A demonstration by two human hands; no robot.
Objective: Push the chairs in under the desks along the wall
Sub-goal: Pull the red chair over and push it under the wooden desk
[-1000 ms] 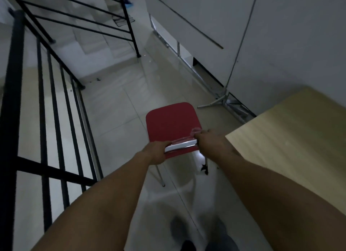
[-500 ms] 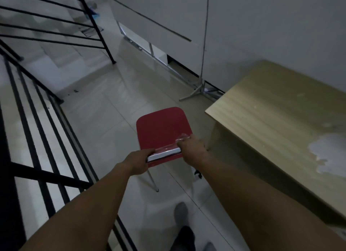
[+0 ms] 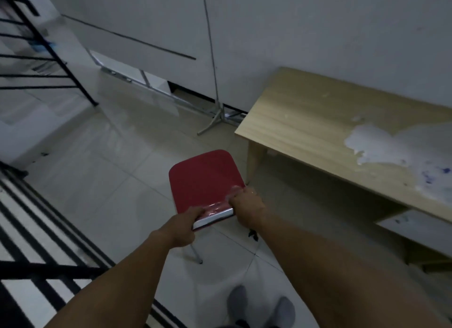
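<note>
Chair: red chair [image 3: 206, 181] on the tiled floor [image 3: 102, 181], just beside the desk's left end, not under it.
Left grip: left hand [image 3: 182, 226] clenched on the backrest's left top edge.
Right grip: right hand [image 3: 247, 205] grasping its right top edge.
Desk: wooden desk [image 3: 305, 122] against the wall [image 3: 318, 34], surface partly peeled.
Left: black railing [image 3: 49, 249].

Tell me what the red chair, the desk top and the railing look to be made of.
Red chair: seat looks like smooth moulded plastic with a slight sheen; the back's top edge and thin legs look like shiny chromed metal.
Desk top: pale wood-grain board, probably laminate, matte; a whitish patch suggests the surface layer has peeled.
Railing: black-painted metal bars, judging by their thin straight sections.
</note>
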